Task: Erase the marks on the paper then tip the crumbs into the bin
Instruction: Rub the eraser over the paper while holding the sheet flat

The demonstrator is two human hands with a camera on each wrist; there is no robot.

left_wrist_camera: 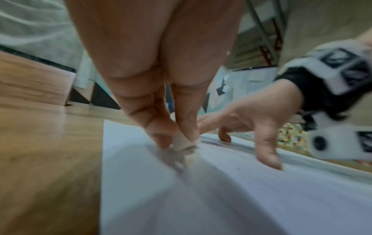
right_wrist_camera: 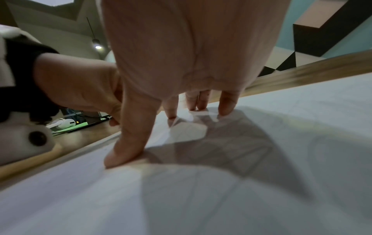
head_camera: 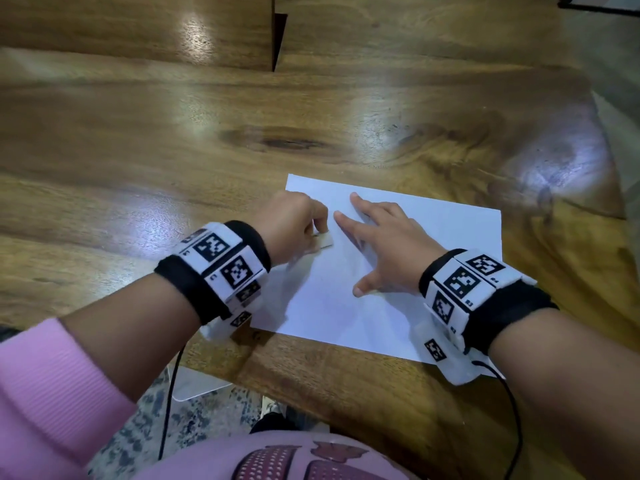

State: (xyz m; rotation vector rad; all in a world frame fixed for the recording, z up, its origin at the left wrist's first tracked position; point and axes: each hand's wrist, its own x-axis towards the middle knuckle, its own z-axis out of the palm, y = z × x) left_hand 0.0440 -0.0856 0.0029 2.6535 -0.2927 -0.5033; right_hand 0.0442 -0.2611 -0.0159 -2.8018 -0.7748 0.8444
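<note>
A white sheet of paper (head_camera: pixel 433 237) lies on the wooden table (head_camera: pixel 173 150) near its front edge. My left hand (head_camera: pixel 294 226) pinches a small white eraser (head_camera: pixel 322 242) and holds its end down on the left part of the sheet. In the left wrist view the eraser (left_wrist_camera: pixel 184 141) touches the paper (left_wrist_camera: pixel 221 198) between finger and thumb, blurred. My right hand (head_camera: pixel 384 240) lies flat on the sheet with fingers spread, pressing it down; its fingertips (right_wrist_camera: pixel 122 157) rest on the paper (right_wrist_camera: pixel 261 174). Faint pencil lines show on the sheet. No bin is in view.
The table's front edge (head_camera: pixel 311 386) runs just below the paper, with speckled floor (head_camera: pixel 194 420) beneath. A white flat object (head_camera: pixel 197 382) lies on the floor under the edge. A raised wooden block (head_camera: pixel 138 26) stands at the back left.
</note>
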